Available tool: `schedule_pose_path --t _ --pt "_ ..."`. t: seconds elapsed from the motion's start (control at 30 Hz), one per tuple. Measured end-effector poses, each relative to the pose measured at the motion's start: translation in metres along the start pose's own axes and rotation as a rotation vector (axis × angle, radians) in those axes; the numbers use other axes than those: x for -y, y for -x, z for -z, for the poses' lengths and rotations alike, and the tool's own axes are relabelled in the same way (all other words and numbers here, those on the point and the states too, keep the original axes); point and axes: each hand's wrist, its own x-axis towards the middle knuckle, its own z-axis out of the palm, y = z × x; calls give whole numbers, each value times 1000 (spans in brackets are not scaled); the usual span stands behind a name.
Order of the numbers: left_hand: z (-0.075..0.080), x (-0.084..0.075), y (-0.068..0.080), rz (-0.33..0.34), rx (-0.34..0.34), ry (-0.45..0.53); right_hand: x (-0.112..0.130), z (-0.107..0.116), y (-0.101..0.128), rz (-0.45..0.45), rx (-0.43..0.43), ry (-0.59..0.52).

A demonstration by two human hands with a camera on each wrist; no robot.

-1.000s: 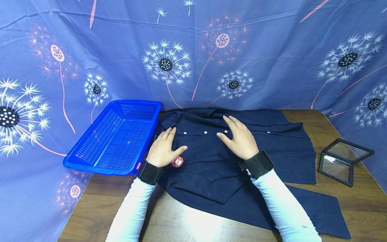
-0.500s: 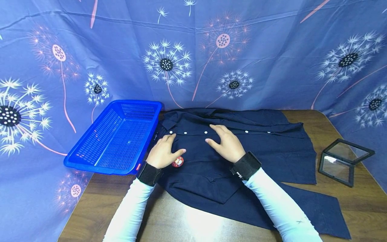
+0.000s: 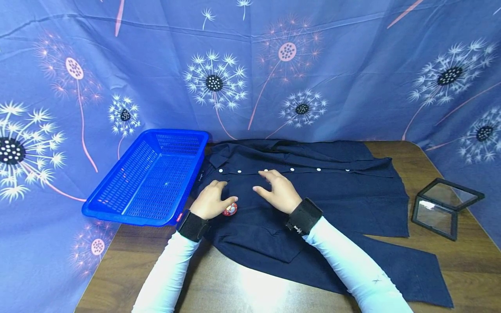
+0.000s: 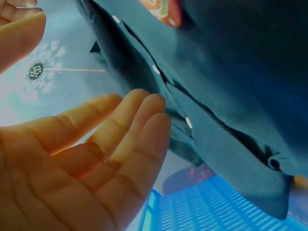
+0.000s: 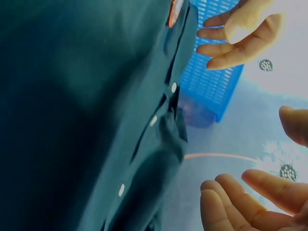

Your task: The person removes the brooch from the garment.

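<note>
Shirt (image 3: pixel 313 195) mid-table (image 3: pixel 462 256) — basket (image 3: pixel 148 178) left, open case (image 3: pixel 446 208) right, badge (image 3: pixel 230 209) on shirt.

We see a blue dandelion-print backdrop cloth (image 3: pixel 352 65) hung behind, a dark wooden bench (image 3: pixel 465 256) below, glare on its near edge

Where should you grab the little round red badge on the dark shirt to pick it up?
Probably by its rim. The badge lies flat on the shirt, a thin disc, so pinching opposite edges from above suits it. The left hand sits right beside it; the right hand rests farther along the cloth. Its fastening isn't visible.
</note>
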Motion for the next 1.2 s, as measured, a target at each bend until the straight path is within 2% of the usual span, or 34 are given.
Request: schedule_pose_path --t 0.33,0.9,1.2 --pt "-7 4 2 1 25 -12 5 -19 -5 24 43 -37" --pt "-20 9 6 -53 26 -21 9 -41 -8 34 133 -35" --pt "-20 8 6 -80 37 -9 15 -49 -4 39 170 -58"
